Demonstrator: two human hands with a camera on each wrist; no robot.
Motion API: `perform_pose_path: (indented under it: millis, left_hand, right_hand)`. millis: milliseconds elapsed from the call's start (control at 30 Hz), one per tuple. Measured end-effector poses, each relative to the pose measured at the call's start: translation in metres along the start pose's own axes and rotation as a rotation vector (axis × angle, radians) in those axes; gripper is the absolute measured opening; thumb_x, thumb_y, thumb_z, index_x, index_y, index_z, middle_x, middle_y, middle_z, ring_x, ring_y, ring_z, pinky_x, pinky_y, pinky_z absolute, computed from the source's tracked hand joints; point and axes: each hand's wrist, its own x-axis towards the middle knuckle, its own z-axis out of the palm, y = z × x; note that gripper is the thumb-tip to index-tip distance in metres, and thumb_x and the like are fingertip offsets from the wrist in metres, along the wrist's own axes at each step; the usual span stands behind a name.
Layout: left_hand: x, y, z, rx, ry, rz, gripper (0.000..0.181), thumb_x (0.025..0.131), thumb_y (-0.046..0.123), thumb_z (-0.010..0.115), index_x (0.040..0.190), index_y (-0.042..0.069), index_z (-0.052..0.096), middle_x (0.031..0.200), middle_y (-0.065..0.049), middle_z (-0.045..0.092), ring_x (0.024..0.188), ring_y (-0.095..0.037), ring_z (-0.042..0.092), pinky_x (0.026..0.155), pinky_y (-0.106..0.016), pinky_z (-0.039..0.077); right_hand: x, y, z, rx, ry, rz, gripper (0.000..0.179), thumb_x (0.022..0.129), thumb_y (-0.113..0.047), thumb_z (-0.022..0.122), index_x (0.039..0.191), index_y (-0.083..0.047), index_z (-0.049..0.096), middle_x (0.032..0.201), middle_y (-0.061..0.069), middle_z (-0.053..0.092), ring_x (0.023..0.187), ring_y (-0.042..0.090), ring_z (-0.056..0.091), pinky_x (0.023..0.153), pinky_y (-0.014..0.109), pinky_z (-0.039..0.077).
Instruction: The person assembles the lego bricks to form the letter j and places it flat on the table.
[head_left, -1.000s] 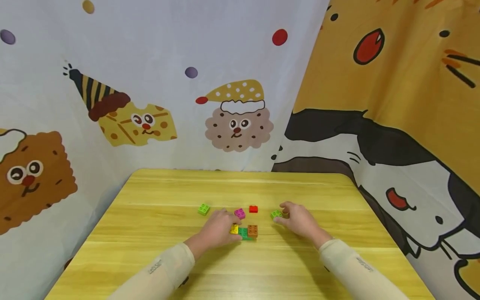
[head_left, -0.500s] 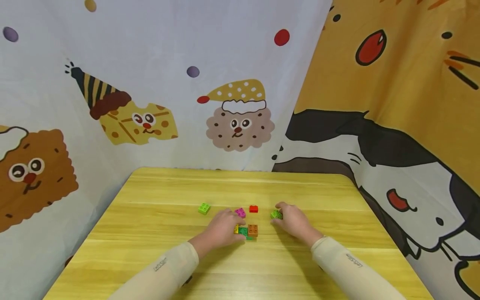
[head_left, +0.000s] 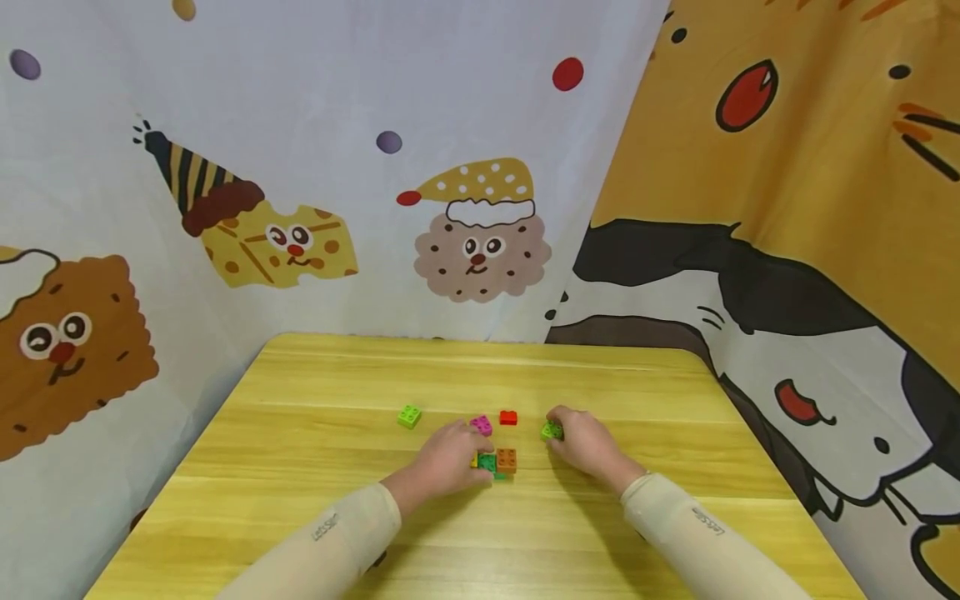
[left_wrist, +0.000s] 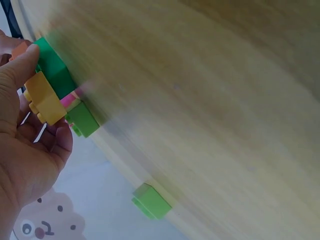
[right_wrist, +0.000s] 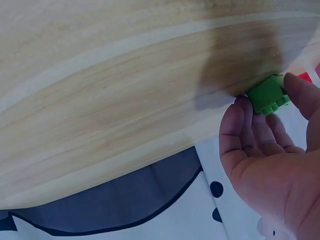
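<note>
My left hand grips a small stack of toy building blocks: a dark green block at the base, with a yellow block and an orange-brown block on it. In the left wrist view the thumb lies against the stack's near side and the fingers curl on the other. My right hand pinches a light green block between thumb and fingers, low over the table. A magenta block lies just beyond the left fingers, with a red block to its right.
Another light green block lies on the wooden table to the left. The left wrist view also has a light green block close by the yellow one. A cartoon-printed curtain hangs behind the table.
My right hand has moved slightly left and closed its thumb and fingers on the light green block. My left hand has shifted a little right along the stack, covering more of the yellow block.
</note>
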Motion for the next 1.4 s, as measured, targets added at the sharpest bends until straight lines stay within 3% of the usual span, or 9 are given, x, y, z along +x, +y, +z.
perform_pose_path:
  millis: [200, 367, 1067, 1400]
  left_hand:
    - [0.001, 0.001, 0.002, 0.004, 0.001, -0.002, 0.042, 0.088, 0.041, 0.088, 0.121, 0.018, 0.08, 0.124, 0.002, 0.08, 0.116, -0.021, 0.071, 0.108, -0.04, 0.056]
    - [0.001, 0.001, 0.003, 0.01, 0.004, 0.0, 0.04, 0.088, 0.04, 0.088, 0.12, 0.017, 0.081, 0.12, 0.002, 0.081, 0.109, -0.018, 0.069, 0.099, -0.035, 0.059]
    - [-0.001, 0.004, 0.001, -0.018, 0.002, -0.017, 0.035, 0.087, 0.036, 0.089, 0.117, 0.018, 0.082, 0.118, 0.004, 0.082, 0.111, -0.018, 0.071, 0.102, -0.038, 0.058]
    - [0.001, 0.002, 0.005, -0.004, 0.013, -0.018, 0.034, 0.087, 0.036, 0.09, 0.115, 0.019, 0.083, 0.116, 0.005, 0.082, 0.11, -0.017, 0.072, 0.1, -0.037, 0.059]
  right_hand:
    - [0.001, -0.001, -0.002, 0.024, -0.004, 0.004, 0.047, 0.093, -0.02, 0.084, 0.134, -0.003, 0.066, 0.126, 0.018, 0.076, 0.112, 0.032, 0.074, 0.098, 0.05, 0.061]
    - [0.001, -0.001, -0.001, 0.021, 0.003, -0.001, 0.04, 0.093, -0.018, 0.084, 0.128, -0.004, 0.069, 0.12, 0.015, 0.077, 0.109, 0.029, 0.074, 0.095, 0.049, 0.061]
    - [0.002, -0.006, -0.005, 0.051, 0.011, -0.049, 0.036, 0.092, -0.015, 0.085, 0.123, -0.007, 0.072, 0.117, 0.01, 0.079, 0.104, 0.025, 0.075, 0.092, 0.046, 0.062]
    - [0.002, -0.012, -0.007, 0.134, -0.028, -0.064, 0.04, 0.093, -0.015, 0.084, 0.13, -0.006, 0.07, 0.126, 0.012, 0.077, 0.115, 0.027, 0.074, 0.101, 0.048, 0.06]
